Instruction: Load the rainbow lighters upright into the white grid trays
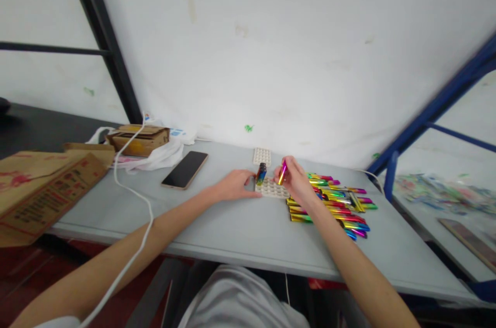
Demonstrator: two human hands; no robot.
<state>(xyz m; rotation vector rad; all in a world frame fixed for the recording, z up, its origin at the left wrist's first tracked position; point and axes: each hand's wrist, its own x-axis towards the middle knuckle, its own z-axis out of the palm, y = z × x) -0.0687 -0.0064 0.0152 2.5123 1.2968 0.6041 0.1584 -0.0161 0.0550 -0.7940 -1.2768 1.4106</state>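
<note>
My right hand (295, 179) pinches a slim, shiny pink-and-gold tube (283, 172), tilted, just above a white tray (273, 189) with rows of round holes. A few similar metallic tubes (261, 173) with dark tops stand upright at the tray's left end. My left hand (237, 185) rests on the table at that end, its thumb and forefinger spread around the tray's corner. Below and beside my right forearm lies a pile of multicoloured metallic tubes (335, 206), partly hidden by the arm. The exact kind of these tubes is too small to make out.
Another white holed tray (262, 156) lies near the wall. A phone (186, 169) is to the left, with an open cardboard box (50, 193), a smaller box (138, 140) and a plastic bag (165, 156) beyond. A white cable (149, 209) hangs across my left forearm.
</note>
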